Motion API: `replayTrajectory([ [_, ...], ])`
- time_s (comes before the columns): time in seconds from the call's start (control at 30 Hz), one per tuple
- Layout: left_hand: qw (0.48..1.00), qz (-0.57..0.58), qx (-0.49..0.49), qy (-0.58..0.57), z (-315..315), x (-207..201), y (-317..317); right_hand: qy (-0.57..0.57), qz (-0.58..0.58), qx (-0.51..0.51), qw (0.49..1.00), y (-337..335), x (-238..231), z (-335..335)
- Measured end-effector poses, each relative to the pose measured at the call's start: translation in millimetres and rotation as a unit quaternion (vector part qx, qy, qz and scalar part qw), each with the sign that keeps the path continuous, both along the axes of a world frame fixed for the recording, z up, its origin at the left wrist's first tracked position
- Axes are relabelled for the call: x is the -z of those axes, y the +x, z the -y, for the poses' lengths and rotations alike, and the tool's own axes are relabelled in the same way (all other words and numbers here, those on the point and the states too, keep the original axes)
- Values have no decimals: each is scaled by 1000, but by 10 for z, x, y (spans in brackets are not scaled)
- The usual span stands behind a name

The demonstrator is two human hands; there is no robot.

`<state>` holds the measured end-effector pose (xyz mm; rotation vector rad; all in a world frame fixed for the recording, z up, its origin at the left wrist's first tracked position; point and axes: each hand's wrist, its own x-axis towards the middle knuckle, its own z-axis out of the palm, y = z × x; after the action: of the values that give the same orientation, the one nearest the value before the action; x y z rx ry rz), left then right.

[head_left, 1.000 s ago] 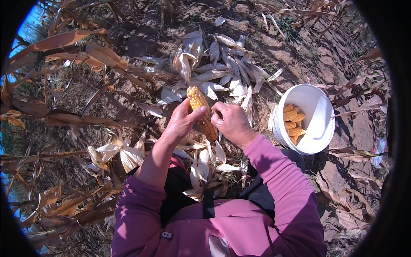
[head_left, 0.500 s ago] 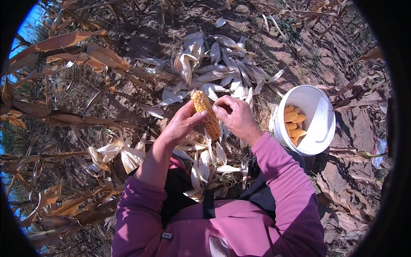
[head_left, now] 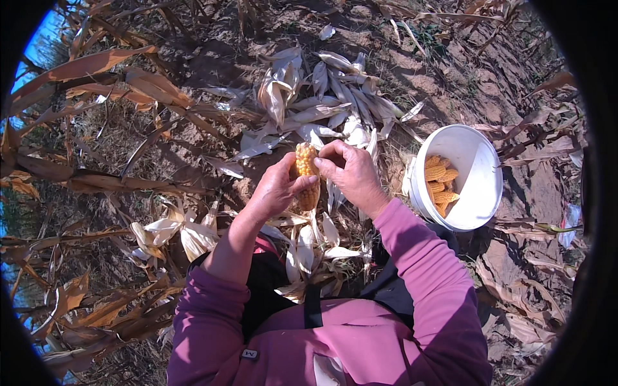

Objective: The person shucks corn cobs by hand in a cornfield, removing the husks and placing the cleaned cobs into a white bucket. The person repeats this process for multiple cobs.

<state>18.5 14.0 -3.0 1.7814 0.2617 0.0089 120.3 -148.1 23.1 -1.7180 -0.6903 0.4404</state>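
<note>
A bare yellow ear of corn (head_left: pixel 308 167) stands nearly upright in front of me, its kernels facing up and its husk folded back below. My left hand (head_left: pixel 277 188) is closed around it from the left, thumb across its front. On the other side my right hand (head_left: pixel 351 175) has curled fingers, with thumb and fingertips pressed against the ear's upper right side. Exactly what those fingertips pinch is partly hidden. Pale dry husks (head_left: pixel 306 248) hang and lie just beneath the ear.
To my right stands a white bucket (head_left: pixel 468 177) with several husked ears of corn (head_left: pixel 440 183) inside. Beyond my hands lies a heap of pale husks (head_left: pixel 328 96). Dry corn stalks (head_left: pixel 96 177) lean in from the left, and bare soil (head_left: pixel 438 83) shows at the far right.
The ear has turned more upright and shifted slightly left. My right fingertips have come in against its upper side; my left hand still holds it.
</note>
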Motion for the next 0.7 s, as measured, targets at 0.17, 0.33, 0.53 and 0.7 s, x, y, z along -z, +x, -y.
replayTrajectory([
  [0.17,998,-15,4,64,68,-107,20,25,-116,-50,992,107,202,43],
  [0.33,998,-14,4,56,45,-100,3,34,-237,-56,969,150,163,31],
  [0.53,979,-70,-100,-165,-35,-224,38,-3,-108,-65,992,158,310,20],
  [0.7,967,-84,-163,-177,-164,-239,48,-43,-72,-182,980,-86,255,25],
])
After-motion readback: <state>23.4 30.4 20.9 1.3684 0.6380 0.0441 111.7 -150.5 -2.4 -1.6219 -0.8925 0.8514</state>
